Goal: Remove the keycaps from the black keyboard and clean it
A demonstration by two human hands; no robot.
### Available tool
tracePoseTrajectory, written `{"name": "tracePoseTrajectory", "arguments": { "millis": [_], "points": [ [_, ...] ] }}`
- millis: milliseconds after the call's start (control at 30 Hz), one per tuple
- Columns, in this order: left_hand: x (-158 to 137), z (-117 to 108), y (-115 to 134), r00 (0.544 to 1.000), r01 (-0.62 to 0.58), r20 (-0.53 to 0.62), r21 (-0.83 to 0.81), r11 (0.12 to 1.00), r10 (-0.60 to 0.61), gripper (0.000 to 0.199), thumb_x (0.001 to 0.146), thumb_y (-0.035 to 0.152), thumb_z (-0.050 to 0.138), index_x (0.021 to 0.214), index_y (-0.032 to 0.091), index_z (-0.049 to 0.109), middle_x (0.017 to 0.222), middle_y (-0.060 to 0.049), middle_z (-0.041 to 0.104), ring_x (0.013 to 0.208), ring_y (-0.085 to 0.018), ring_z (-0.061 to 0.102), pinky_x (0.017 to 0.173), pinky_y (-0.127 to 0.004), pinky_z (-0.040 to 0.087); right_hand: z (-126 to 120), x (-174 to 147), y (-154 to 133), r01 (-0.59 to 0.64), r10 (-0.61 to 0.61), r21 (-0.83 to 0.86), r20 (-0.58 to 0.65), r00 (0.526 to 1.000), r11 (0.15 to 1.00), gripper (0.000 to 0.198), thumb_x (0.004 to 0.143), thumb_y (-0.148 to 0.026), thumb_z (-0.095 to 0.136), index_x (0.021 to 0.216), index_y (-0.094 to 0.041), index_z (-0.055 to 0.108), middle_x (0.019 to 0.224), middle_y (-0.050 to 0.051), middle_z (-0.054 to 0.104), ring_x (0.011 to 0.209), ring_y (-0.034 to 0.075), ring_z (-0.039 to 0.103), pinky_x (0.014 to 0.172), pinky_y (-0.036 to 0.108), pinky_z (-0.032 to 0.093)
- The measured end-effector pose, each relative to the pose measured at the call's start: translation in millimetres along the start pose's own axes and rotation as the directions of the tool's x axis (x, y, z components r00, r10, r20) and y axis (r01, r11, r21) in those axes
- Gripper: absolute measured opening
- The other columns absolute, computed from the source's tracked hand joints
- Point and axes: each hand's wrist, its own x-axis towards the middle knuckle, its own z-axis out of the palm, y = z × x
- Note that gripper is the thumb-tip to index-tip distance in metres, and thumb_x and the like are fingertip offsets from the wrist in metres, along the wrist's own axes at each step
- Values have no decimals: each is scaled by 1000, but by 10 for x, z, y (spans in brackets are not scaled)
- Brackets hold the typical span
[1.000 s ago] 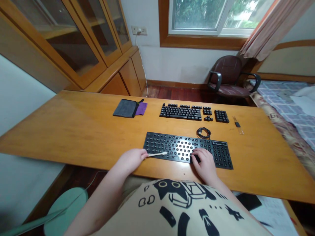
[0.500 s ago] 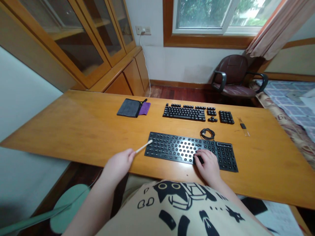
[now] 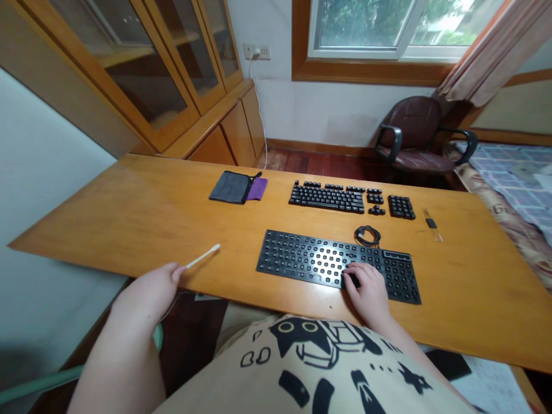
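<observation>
Between the fingers of my left hand (image 3: 166, 282) is a thin white cotton swab (image 3: 207, 254), its tip pointing right over the bare desk. Left hand and swab are apart from the black keyboard base (image 3: 297, 253), whose keycaps are off. My right hand (image 3: 368, 287) rests on the lower right part of that base, thumb apart from the bent fingers. Bright reflected light covers the middle of the base. A coiled black cable (image 3: 367, 236) lies at its back edge.
Removed black keycaps (image 3: 328, 198) lie in keyboard order farther back on the wooden desk (image 3: 129, 218). Left of them are a grey cloth (image 3: 230, 187) and a purple cloth (image 3: 257, 188). A keycap puller (image 3: 431, 223) lies at right. An armchair (image 3: 414, 135) stands beyond the desk.
My left hand has drawn the cotton swab left, away from the keyboard base's left end. My right hand has stayed on the base.
</observation>
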Motion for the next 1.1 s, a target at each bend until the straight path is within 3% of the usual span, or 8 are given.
{"name": "tracePoseTrajectory", "arguments": {
  "millis": [100, 233, 433, 533, 600, 700, 900, 1100],
  "points": [
    [-140, -50, 186, 992, -119, 34, -51, 992, 121, 39, 89, 43, 29, 83, 23, 61, 86, -6, 68, 80, -23, 61, 67, -29, 40, 1, 0, 1, -5, 5, -7, 4, 1000, 1000, 11, 82, -28, 54, 80, -21, 63, 93, 5, 67, 93, 23, 58, 84, 38, 41],
    [-290, -32, 646, 920, -358, 118, -138, 923, 374, 33, 88, 41, 33, 77, 24, 59, 80, -3, 67, 76, -19, 60, 63, -26, 37, 3, -6, 10, 4, -4, 0, -2, 1000, 1000, 12, 83, -29, 54, 81, -21, 63, 93, 5, 67, 93, 23, 58, 84, 38, 41],
    [-111, -52, 476, 957, -157, 238, -54, 986, 165, 31, 85, 38, 36, 77, 22, 62, 80, -8, 67, 72, -22, 60, 61, -29, 37, -2, -11, 10, 2, -2, 4, 5, 1000, 1000, 12, 83, -28, 53, 81, -21, 63, 94, 5, 67, 94, 22, 58, 84, 38, 41],
    [-63, -107, 372, 988, -80, 135, -11, 997, 81, 35, 86, 41, 34, 81, 22, 64, 83, -10, 68, 76, -25, 61, 64, -31, 38, 0, -8, 9, 4, -4, 7, 1, 1000, 1000, 12, 83, -28, 53, 81, -21, 63, 94, 5, 67, 94, 22, 58, 84, 38, 41],
    [-104, -110, 455, 981, -168, 92, -28, 985, 170, 37, 87, 43, 32, 82, 23, 64, 84, -8, 68, 77, -24, 60, 64, -30, 38, 4, -7, 12, 9, -9, 9, -3, 1000, 1000, 13, 83, -29, 53, 80, -21, 63, 93, 5, 67, 93, 22, 58, 84, 38, 41],
    [-184, -41, 665, 916, -355, 160, -99, 930, 367, 35, 87, 42, 35, 79, 23, 62, 81, -5, 68, 75, -20, 60, 61, -27, 36, 7, -6, 18, 10, -10, 10, -3, 1000, 1000, 13, 83, -29, 54, 80, -21, 63, 93, 5, 67, 93, 22, 58, 84, 38, 41],
    [-138, -21, 573, 973, -110, 206, -6, 994, 109, 34, 88, 38, 34, 81, 21, 62, 84, -9, 68, 77, -23, 62, 60, -29, 36, -11, 2, -2, 16, -15, 8, -6, 1000, 1000, 12, 83, -27, 54, 80, -20, 63, 92, 5, 67, 92, 22, 58, 83, 37, 42],
    [-195, -70, 658, 946, -286, 143, -57, 957, 291, 33, 87, 42, 34, 76, 23, 60, 79, -5, 67, 73, -21, 60, 59, -28, 34, -14, 1, -11, 5, -5, 3, -3, 1000, 1000, 12, 83, -28, 54, 80, -21, 63, 93, 5, 67, 93, 22, 58, 84, 37, 41]
  ]
}}
